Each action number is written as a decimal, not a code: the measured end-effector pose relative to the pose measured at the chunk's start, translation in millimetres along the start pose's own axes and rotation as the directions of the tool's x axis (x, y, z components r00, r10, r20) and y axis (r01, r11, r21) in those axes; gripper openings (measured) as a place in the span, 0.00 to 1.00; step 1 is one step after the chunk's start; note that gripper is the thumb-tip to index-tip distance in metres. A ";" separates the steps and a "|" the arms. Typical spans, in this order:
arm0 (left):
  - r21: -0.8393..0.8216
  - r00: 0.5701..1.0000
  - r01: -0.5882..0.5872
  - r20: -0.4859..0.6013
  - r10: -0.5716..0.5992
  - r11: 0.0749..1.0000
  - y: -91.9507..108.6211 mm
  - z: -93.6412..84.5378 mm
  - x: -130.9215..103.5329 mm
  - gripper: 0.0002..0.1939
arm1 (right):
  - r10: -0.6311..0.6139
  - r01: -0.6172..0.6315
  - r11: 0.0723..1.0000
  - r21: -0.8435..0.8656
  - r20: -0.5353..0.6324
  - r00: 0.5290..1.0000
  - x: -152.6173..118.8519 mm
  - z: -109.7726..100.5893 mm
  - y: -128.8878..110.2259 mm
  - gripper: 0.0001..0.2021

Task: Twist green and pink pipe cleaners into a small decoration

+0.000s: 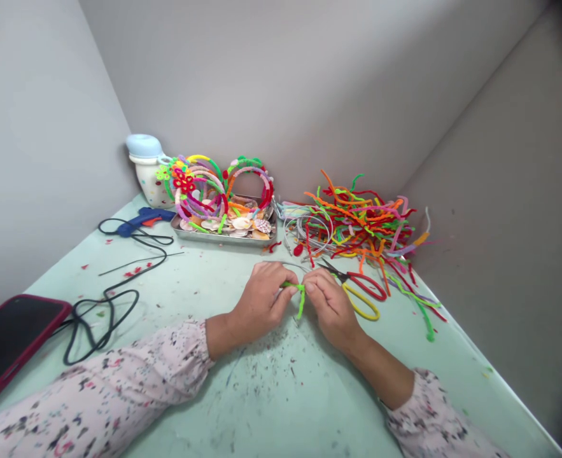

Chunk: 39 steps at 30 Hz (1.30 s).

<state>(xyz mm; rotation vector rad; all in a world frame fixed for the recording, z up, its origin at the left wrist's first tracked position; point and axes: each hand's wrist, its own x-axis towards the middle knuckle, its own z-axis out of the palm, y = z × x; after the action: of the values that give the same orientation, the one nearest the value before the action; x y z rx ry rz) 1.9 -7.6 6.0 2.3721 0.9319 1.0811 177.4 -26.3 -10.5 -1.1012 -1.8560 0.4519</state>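
A bright green pipe cleaner [302, 304] is pinched between my two hands, its short end hanging down over the table. My left hand [260, 300] is closed, thumb and forefinger on the green strand. My right hand [331, 308] is also closed, its fingertips pressed at the same strand from the other side. Behind the fingers shows a thin grey wire arc [293, 264]; whether it is held is hidden. Beside my right hand lie scissors [364, 294] with red and yellow handles, their blades pointing towards the upper left.
A metal tray [223, 240] holds seashells and pipe-cleaner-wrapped hoops [199, 191]. Right of it lie bare metal headbands [316, 232] and a heap of colourful pipe cleaners [361, 219]. At left are a blue glue gun [144, 219], black cord [111, 292], phone [18, 343] and lidded cup [149, 175].
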 end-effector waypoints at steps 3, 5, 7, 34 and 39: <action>-0.003 1.000 0.001 0.005 -0.001 1.000 0.2 0.3 -0.4 0.06 | 0.002 -0.003 1.000 0.010 0.007 1.000 0.3 0.3 -0.1 0.12; -0.011 1.000 -0.004 0.001 0.004 1.000 -0.1 0.5 -0.6 0.06 | 0.007 -0.007 1.000 0.017 0.010 1.000 0.5 0.2 -0.7 0.12; -0.027 1.000 -0.007 -0.009 0.007 1.000 -0.7 0.6 -0.7 0.06 | 0.013 -0.013 0.999 0.030 0.010 1.000 0.5 0.1 -1.3 0.12; -0.007 0.998 0.060 0.017 -0.059 0.998 0.7 1.1 1.1 0.07 | -0.049 0.044 0.990 -0.132 -0.033 0.998 0.1 -0.7 -2.0 0.07; 0.014 0.994 0.073 0.076 -0.074 0.997 -0.3 2.1 2.3 0.10 | -0.049 0.044 0.989 -0.140 -0.027 0.998 0.6 -0.4 -0.2 0.08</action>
<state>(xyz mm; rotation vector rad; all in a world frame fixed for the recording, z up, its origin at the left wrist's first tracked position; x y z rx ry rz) 4.5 -6.0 5.6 2.3508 0.9924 0.9523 177.5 -26.0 -9.8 -1.1485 -1.9059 0.2802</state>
